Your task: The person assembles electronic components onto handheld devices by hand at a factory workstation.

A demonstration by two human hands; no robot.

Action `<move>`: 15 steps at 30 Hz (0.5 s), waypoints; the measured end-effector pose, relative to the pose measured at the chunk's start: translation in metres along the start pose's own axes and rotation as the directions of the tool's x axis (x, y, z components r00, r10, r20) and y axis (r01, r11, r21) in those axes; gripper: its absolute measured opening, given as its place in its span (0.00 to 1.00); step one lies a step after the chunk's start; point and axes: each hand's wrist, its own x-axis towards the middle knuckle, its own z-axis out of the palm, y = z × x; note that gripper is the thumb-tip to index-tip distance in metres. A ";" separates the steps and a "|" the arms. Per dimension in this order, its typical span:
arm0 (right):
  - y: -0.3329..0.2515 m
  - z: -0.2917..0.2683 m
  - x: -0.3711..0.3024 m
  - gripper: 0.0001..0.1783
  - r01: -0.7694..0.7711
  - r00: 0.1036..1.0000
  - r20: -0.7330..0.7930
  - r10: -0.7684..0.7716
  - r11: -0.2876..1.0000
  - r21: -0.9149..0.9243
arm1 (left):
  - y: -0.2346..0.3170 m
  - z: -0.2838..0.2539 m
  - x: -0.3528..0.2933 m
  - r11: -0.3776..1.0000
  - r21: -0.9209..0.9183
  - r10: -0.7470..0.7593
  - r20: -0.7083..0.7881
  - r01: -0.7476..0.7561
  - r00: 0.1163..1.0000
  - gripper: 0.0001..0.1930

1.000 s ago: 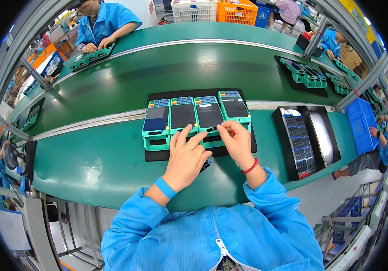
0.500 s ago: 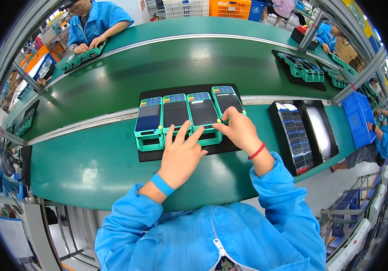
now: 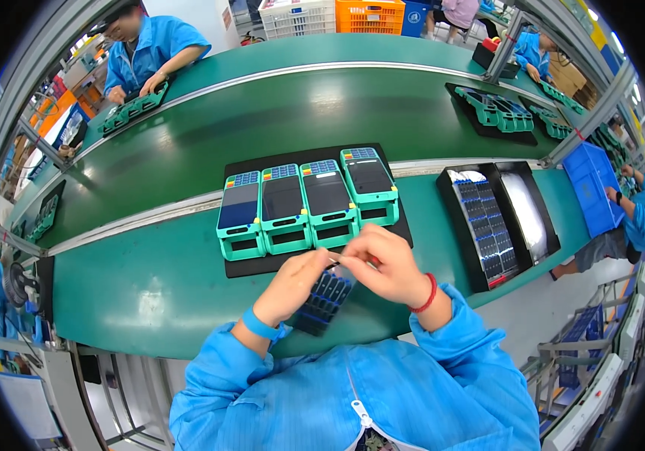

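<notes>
Left hand (image 3: 292, 286) and right hand (image 3: 384, 267) pinched together on a thin pale strip (image 3: 339, 262), above a dark ridged rectangular sheet (image 3: 322, 301) on the green bench (image 3: 149, 293). Just beyond: four turquoise plastic handheld terminals (image 3: 307, 201) on a black mat (image 3: 255, 264).

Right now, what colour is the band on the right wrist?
Red, a thin band on the right hand; head view.

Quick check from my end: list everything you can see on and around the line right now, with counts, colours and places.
handheld terminals: 4, teal with dark screens, on black mat
keypad sheet: 1, dark blue, under both hands
parts trays: 2, black, right of mat
blue bin: 1, far right
conveyor belt: 1, green, behind mat
crates: white and orange, top
co-workers: several, blue coats, around line
left hand: pinching a small part
right hand: pinching the same part
</notes>
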 end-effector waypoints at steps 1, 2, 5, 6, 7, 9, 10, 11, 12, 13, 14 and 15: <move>0.001 -0.006 -0.005 0.03 0.007 0.993 -0.121 -0.008 1.000 -0.012 | 0.006 0.002 0.002 0.990 -0.129 -0.055 -0.007 0.054 0.998 0.21; 0.005 -0.013 -0.011 0.03 0.013 0.971 -0.240 -0.019 1.000 -0.025 | 0.015 0.004 0.003 0.961 -0.256 -0.111 -0.008 0.106 0.994 0.22; 0.043 -0.030 -0.009 0.02 -0.261 0.753 -0.593 0.286 0.957 0.130 | 0.014 0.012 0.012 0.911 0.379 0.176 0.002 -0.164 0.984 0.18; 0.064 -0.033 -0.009 0.04 -0.267 0.739 -0.595 0.316 0.948 0.172 | 0.003 0.014 0.019 0.746 0.557 0.390 0.080 -0.366 0.917 0.14; 0.081 -0.031 -0.011 0.04 -0.284 0.735 -0.594 0.328 0.944 0.170 | 0.007 0.023 0.022 0.647 0.669 0.414 0.093 -0.365 0.905 0.13; 0.094 -0.027 -0.007 0.05 -0.301 0.729 -0.580 0.364 0.931 0.207 | 0.010 0.036 0.031 0.516 0.788 0.411 0.115 -0.335 0.904 0.12; 0.098 -0.025 -0.007 0.05 -0.322 0.734 -0.566 0.375 0.926 0.196 | 0.010 0.039 0.036 0.440 0.834 0.430 0.132 -0.334 0.893 0.12; 0.103 -0.023 -0.006 0.06 -0.343 0.738 -0.553 0.386 0.921 0.185 | 0.010 0.042 0.042 0.360 0.872 0.447 0.150 -0.331 0.882 0.12; 0.107 -0.020 -0.007 0.07 -0.379 0.733 -0.546 0.406 0.910 0.167 | 0.009 0.043 0.048 0.346 0.880 0.432 0.160 -0.326 0.888 0.13; 0.107 -0.019 -0.008 0.07 -0.379 0.732 -0.549 0.404 0.910 0.165 | 0.008 0.044 0.053 0.346 0.879 0.433 0.162 -0.330 0.887 0.13; 0.107 -0.018 -0.008 0.06 -0.393 0.725 -0.548 0.417 0.904 0.169 | 0.008 0.045 0.057 0.301 0.899 0.435 0.167 -0.318 0.885 0.14; 0.108 -0.018 -0.008 0.06 -0.406 0.717 -0.548 0.431 0.897 0.174 | 0.006 0.046 0.061 0.257 0.917 0.437 0.171 -0.305 0.883 0.14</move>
